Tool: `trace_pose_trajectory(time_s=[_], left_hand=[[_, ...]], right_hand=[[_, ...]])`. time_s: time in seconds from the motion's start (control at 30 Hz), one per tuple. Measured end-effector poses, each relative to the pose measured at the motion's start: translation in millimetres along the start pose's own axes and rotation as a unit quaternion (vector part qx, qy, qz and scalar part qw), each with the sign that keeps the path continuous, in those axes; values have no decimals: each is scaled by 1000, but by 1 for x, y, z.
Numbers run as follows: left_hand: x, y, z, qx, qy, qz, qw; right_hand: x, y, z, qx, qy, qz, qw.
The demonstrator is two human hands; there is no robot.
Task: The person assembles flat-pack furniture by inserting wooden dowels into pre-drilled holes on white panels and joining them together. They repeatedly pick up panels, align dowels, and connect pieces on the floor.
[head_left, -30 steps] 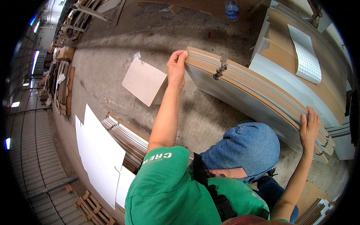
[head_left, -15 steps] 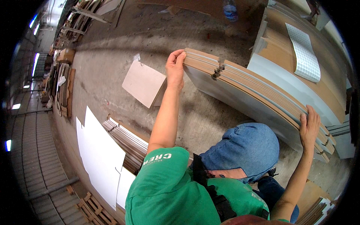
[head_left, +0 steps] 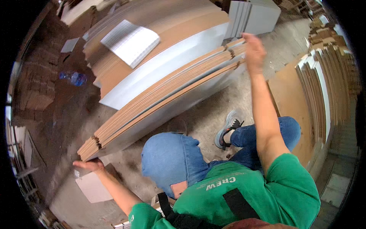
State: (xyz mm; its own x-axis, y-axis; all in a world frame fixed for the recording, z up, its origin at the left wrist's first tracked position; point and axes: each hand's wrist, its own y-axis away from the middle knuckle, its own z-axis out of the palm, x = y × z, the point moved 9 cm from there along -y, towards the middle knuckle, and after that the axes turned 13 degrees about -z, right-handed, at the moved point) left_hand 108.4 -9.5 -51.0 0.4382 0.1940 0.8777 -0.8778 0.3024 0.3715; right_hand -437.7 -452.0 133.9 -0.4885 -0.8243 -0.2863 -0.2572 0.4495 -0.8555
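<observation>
A thick stack of flat cardboard sheets [head_left: 160,100], brown at the edges and pale grey on the near face, stands on its long side in front of me, slanting up to the right. Dark notches cut across its edges near both ends. My left hand [head_left: 90,165] lies flat against the stack's lower left end, palm up and fingers stretched out. At the far right end my right hand [head_left: 254,53] curls its fingers over the corner; motion blurs it. My bent knee in blue jeans is just behind the stack.
A larger cardboard pile [head_left: 187,28] sits beyond, with a white patterned sheet [head_left: 131,42] on top. A bottle [head_left: 74,78] lies on the floor at left. More cardboard [head_left: 310,87] leans at right. A pale box [head_left: 93,187] rests by my left forearm.
My view has turned to the right. The left hand has gone from pinching the stack's corner to lying flat at its end. The right hand has moved to the stack's far right corner.
</observation>
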Motion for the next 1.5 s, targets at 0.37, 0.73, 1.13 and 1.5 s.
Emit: trace_pose_trajectory(time_s=[0.37, 0.73, 1.13, 1.5], left_hand=[[-6, -21, -14, 2, 10, -63, 998], [-34, -97, -71, 31, 46, -60, 997], [-46, -36, 45, -176, -462, 73, 866], [-60, -107, -39, 93, 14, -116, 989]], right_hand=[[214, 238, 37, 142, -247, 616, 734], [209, 197, 83, 162, -357, 612, 687], [253, 251, 78, 8, -523, 512, 681], [235, 223, 90, 124, -339, 591, 721]])
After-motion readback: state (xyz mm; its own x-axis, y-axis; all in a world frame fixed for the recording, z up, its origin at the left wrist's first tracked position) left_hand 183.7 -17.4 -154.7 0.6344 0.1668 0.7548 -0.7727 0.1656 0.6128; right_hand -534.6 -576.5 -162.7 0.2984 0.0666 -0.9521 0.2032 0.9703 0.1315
